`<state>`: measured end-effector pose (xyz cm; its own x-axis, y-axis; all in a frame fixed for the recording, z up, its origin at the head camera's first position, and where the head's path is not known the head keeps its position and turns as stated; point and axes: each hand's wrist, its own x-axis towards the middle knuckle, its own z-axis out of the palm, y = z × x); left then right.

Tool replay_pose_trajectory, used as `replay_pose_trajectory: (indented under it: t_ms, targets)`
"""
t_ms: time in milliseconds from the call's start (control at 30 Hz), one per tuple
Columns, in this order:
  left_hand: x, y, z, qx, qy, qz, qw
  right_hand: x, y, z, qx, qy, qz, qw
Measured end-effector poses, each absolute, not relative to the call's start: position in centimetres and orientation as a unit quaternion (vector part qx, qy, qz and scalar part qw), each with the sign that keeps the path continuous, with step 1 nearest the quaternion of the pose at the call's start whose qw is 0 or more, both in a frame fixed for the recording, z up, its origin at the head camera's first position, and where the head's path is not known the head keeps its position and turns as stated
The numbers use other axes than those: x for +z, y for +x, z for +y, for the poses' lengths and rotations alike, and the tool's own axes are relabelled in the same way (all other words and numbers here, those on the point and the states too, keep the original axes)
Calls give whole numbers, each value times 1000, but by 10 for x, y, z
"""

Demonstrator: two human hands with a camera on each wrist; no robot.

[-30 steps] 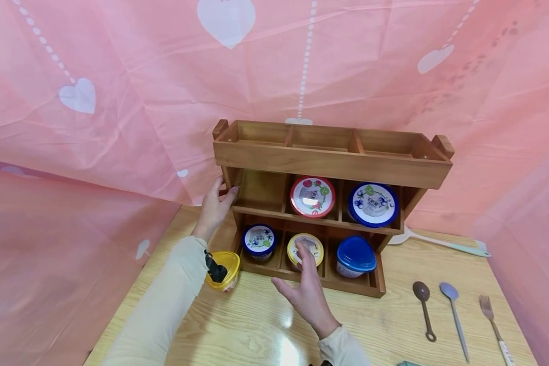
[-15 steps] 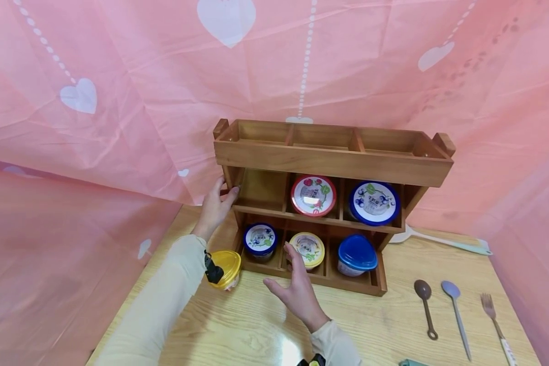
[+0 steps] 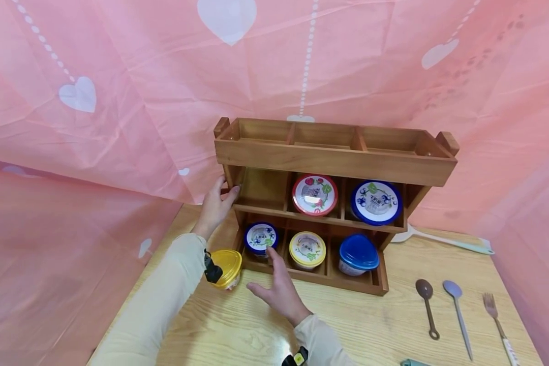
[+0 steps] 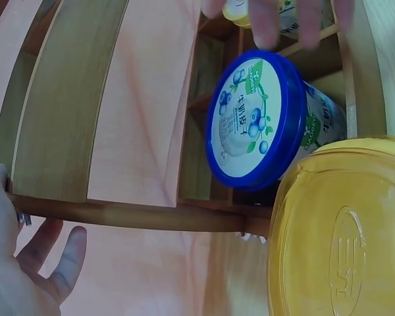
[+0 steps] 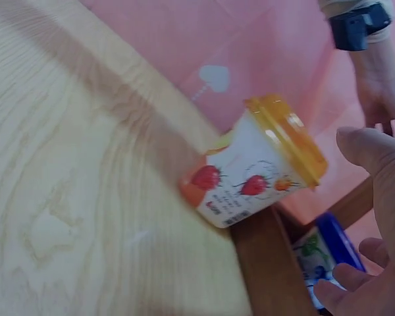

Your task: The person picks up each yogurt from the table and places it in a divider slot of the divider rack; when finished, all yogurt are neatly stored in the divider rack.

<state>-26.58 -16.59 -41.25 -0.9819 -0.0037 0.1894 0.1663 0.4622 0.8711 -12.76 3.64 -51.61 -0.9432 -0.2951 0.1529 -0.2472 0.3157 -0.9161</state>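
Observation:
A wooden two-tier rack (image 3: 297,155) stands in the middle of the head view. My left hand (image 3: 216,207) grips its left side, thumb at the front edge. My right hand (image 3: 281,290) hovers over the table in front of the rack, thumb and fingers spread, holding nothing. Between my two hands stands a yellow-lidded tub (image 3: 229,265), partly hidden by the left wrist camera; strawberries are printed on its white side in the right wrist view. A blue-rimmed blueberry tub (image 3: 260,238) sits in the lower left compartment, near my right fingertips.
Other compartments hold a red-rimmed tub (image 3: 314,195), a larger blueberry tub (image 3: 376,202), a yellow-rimmed tub (image 3: 307,250) and a blue-lidded tub (image 3: 358,254). To the right lie a white spatula (image 3: 444,241), brown spoon (image 3: 426,305), grey-blue spoon (image 3: 457,315) and fork (image 3: 498,325).
My right hand has moved left, from before the yellow-rimmed tub to before the lower left compartment. The left hand has stayed on the rack.

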Motion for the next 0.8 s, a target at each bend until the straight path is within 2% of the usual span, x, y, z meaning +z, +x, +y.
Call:
replay_pose_trajectory:
  t_ms: [300,800]
  targets:
    - [-412,-267,-166,-512,-61,-852,91,-530,-132,12,-551,-192,810,57]
    - [-413,-266,-167,-504,-67,-855,99,-536,-133,-23,-523,-187,829,65]
